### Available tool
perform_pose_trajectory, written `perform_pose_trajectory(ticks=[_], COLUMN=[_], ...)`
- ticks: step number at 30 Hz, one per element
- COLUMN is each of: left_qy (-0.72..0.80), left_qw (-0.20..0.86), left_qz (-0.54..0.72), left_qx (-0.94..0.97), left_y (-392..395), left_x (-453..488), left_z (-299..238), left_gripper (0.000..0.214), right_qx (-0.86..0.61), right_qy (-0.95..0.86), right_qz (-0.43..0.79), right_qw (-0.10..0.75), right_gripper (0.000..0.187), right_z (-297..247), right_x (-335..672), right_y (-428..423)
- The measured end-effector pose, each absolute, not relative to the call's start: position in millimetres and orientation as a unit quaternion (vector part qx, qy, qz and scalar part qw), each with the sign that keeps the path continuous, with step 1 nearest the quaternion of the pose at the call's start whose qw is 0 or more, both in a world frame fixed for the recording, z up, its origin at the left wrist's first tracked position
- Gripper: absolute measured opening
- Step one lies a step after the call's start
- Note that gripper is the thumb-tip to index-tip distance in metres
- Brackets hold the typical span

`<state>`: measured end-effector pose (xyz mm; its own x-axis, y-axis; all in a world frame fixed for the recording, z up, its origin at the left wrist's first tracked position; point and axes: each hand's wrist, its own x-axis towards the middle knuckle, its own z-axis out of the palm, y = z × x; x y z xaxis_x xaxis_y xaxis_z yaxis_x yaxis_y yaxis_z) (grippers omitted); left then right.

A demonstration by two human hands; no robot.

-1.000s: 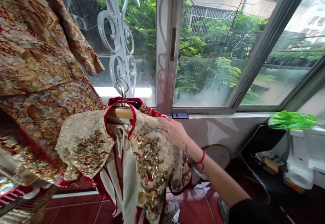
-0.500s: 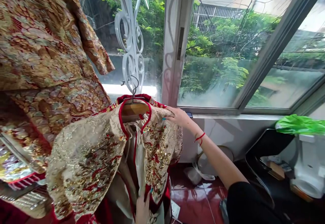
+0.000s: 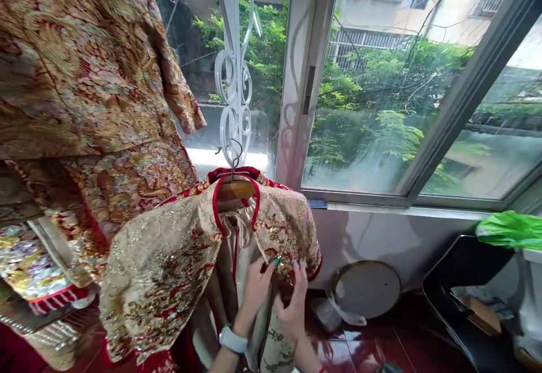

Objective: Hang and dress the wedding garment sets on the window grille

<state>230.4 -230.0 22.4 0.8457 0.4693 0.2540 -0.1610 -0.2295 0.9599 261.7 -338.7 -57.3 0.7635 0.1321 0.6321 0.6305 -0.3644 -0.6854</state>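
Note:
A cream and gold sequined jacket with red piping hangs, front parted, on a wooden hanger. My left hand, wearing a white watch, pinches the front edge of the jacket's right-hand panel. Close beside it, my right hand reaches up to the lower part of that panel. Its fingers are stretched out and apart from the thumb, with the fingertips against the sequins. A pale lining and thin cords show inside the collar. Red cloth shows behind the jacket.
A gold brocade garment hangs at the left. A white scrolled metal stand rises before the window. Below the sill are a round board and a plastic bag. A black chair and green plastic are at right.
My right hand has left the jacket's shoulder and come down to the front panel. My left hand has moved up to the panel's edge. The panel is now lifted and folded.

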Motion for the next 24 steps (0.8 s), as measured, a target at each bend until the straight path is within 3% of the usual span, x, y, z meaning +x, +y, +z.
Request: perform_pose_trajectory(ticks=[3, 9, 12, 15, 18, 21, 24], left_qy=[0.126, 0.119, 0.206, 0.333, 0.389, 0.372, 0.297], left_qw=[0.529, 0.357, 0.19, 0.051, 0.049, 0.114, 0.188], left_qz=[0.313, 0.407, 0.526, 0.519, 0.402, 0.314, 0.334], left_qx=[0.779, 0.832, 0.803, 0.786, 0.827, 0.866, 0.875], left_y=[-223.7, -198.0, -172.2, -139.1, -106.9, -93.6, -112.8], left_x=[227.2, 191.0, 158.0, 134.2, 126.0, 118.5, 107.9], left_z=[65.4, 107.1, 108.0, 84.0, 57.5, 52.3, 65.4], left_gripper=[0.038, 0.035, 0.048, 0.068, 0.054, 0.036, 0.03], right_qx=[-0.821, -0.817, -0.81, -0.789, -0.772, -0.759, -0.74], right_qy=[-0.251, -0.247, -0.271, -0.302, -0.4, -0.463, -0.482], right_qz=[-0.258, -0.242, -0.284, -0.291, -0.201, -0.151, -0.107], right_qw=[0.444, 0.461, 0.435, 0.449, 0.451, 0.432, 0.457], right_gripper=[0.078, 0.052, 0.037, 0.028, 0.012, 0.022, 0.023], right_z=[-105.6, -82.8, -73.3, -55.6, -23.0, 9.1, 30.5], right_x=[244.9, 258.7, 263.6, 262.8, 257.5, 249.3, 236.3], right_y=[-328.7, -351.3, -368.8, -366.5, -345.7, -320.4, -298.5])
